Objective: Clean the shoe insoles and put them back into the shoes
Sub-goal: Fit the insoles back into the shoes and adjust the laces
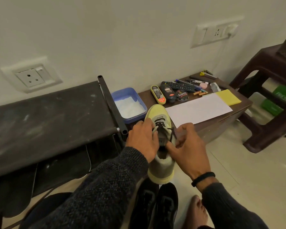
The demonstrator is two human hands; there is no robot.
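Shoe point(158, 123) between both hands, resting on the near edge of the low table point(224, 116), toe pointing away toward the wall, heel toward the body; long axis running straight out from the chest. Left hand point(141, 139) laid against the left flank, fingers curled over the eyelets at the lace point(160, 125). Right hand point(186, 142) on the right flank, thumb and forefinger pinching a dark lace end, other fingers loosely curled. Collar opening facing up and back, between the two wrists, about equally near to either hand. No insole visible inside the shoe; hidden or absent, hard to tell. Probably loosening the lacing, so as to reach in from the heel end along that axis. Black shoes point(155, 205) on the floor below, near the feet. Blue tub point(129, 103) of white powder just beyond the toe, to its left
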